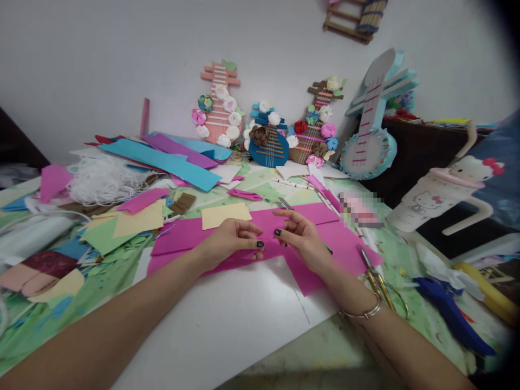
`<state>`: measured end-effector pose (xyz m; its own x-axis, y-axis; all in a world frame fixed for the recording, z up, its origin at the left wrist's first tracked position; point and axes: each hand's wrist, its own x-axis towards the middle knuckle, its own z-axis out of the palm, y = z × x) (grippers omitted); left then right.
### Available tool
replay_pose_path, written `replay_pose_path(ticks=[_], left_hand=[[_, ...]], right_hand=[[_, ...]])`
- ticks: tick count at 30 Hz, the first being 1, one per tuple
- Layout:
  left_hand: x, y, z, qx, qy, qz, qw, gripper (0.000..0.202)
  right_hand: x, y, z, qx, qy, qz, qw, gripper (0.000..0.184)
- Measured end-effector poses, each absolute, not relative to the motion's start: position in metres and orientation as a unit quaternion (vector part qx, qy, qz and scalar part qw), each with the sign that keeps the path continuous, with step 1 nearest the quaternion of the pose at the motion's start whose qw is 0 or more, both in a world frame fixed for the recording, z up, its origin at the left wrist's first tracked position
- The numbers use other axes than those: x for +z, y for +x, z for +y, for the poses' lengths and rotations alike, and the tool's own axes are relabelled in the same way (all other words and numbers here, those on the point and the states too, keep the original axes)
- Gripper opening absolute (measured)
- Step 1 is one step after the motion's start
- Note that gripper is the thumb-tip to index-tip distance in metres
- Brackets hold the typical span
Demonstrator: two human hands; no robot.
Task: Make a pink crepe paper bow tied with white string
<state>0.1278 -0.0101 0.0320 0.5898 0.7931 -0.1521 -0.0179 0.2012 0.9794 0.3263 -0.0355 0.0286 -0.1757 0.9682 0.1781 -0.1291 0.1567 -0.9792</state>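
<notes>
My left hand (232, 244) hovers above magenta crepe paper (182, 234), fingers curled toward the thumb in a pinch. Facing it a short gap away, my right hand (304, 239) has its thumb near the bent fingers and its index finger reaching out. Whatever lies between the fingertips is too small to make out against the magenta. Partly hidden under my right hand is a cutter knife (285, 204), its blade showing beyond the fingers. A cream paper rectangle (225, 215) rests behind my left hand. Beneath the crepe paper is a white board (227, 319).
Gold-handled scissors (377, 279), a blue glue gun (450, 314) and a tumbler (430, 200) stand or lie at right. Left are white string (106, 181), paper scraps (140, 219) and coloured sheets (162, 160). Decorated paper instruments (268, 146) lean against the wall.
</notes>
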Motion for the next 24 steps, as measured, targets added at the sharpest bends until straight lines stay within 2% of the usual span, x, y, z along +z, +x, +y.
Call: replay_pose_path(ticks=[4, 6, 11, 14, 24], left_hand=[[0.032, 0.13, -0.011, 0.319, 0.552, 0.347, 0.688, 0.028], [0.031, 0.131, -0.011, 0.332, 0.551, 0.349, 0.682, 0.027], [0.032, 0.133, -0.013, 0.348, 0.561, 0.349, 0.665, 0.028], [0.034, 0.133, -0.014, 0.355, 0.577, 0.362, 0.641, 0.029], [0.031, 0.135, -0.013, 0.336, 0.593, 0.412, 0.604, 0.028]], right_hand=[[0.03, 0.322, -0.037, 0.559, -0.376, -0.51, 0.536, 0.051], [0.029, 0.32, -0.037, 0.573, -0.375, -0.496, 0.533, 0.047], [0.024, 0.317, -0.037, 0.574, -0.389, -0.522, 0.498, 0.023], [0.024, 0.315, -0.038, 0.559, -0.399, -0.554, 0.471, 0.022], [0.026, 0.314, -0.04, 0.527, -0.422, -0.581, 0.454, 0.021]])
